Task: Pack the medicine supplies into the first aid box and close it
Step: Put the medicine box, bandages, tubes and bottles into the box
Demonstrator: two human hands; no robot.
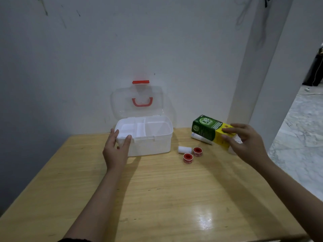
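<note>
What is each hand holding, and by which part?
Right hand pinches the green-and-yellow carton by its yellow end; left hand only rests on the first aid box, front-left corner.

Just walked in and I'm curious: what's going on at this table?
A person is packing a first aid box. Their left hand rests on its front corner; the lid stands open. Their right hand holds a green and yellow carton above the wooden table. A white bandage roll and two red tape rolls lie beside the box, not yet packed.

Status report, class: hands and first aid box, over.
Left hand on open first aid box rim. Right hand grips green-yellow carton. Gauze roll, two tape rolls unpacked; nothing blocking.
</note>
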